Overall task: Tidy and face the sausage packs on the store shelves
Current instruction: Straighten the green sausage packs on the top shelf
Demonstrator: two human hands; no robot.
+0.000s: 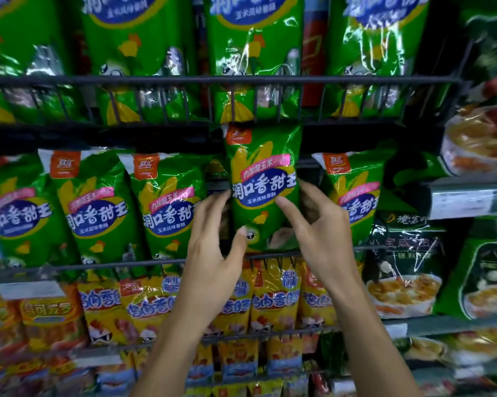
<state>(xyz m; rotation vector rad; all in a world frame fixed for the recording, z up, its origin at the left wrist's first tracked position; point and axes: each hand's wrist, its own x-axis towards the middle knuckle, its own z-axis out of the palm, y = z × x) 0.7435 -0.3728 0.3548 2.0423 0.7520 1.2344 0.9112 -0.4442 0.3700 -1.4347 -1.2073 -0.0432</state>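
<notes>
Both hands, left hand (213,253) and right hand (319,230), hold green sausage pack (263,179) above wire shelf (127,263).

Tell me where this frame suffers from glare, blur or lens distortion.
Head view: white glare streaks the glossy upper green packs; the edges smear, with the yellow packs and soup packs blurred; the shelf rail bows from the wide lens; sharpest is the centre green sausage pack gripped by the left hand and right hand.

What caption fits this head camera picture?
Both hands, left and right, hold a green sausage pack upright at the shelf.
</notes>
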